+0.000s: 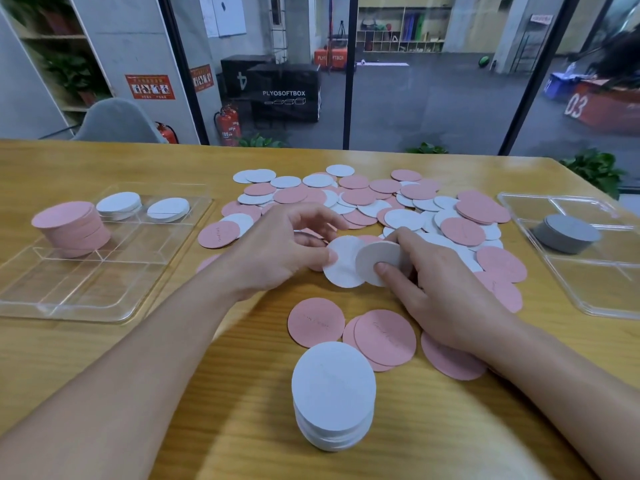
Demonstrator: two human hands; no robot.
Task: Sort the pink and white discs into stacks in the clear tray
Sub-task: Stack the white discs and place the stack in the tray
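Note:
A loose heap of pink and white discs (388, 206) covers the middle of the wooden table. My left hand (277, 251) pinches a white disc (341, 268) at its left edge. My right hand (436, 275) grips another white disc (372, 263), tilted and overlapping the first. A stack of white discs (334, 393) stands near the table's front edge. The clear tray (104, 289) at the left holds a tall pink stack (71, 226) and two short white stacks (119, 204), (168, 209) in separate compartments.
A second clear tray (588, 299) at the right holds a grey stack of discs (566, 233). Three pink discs (384, 336) lie flat between the hands and the front white stack. A grey chair (117, 121) stands beyond the table's far edge.

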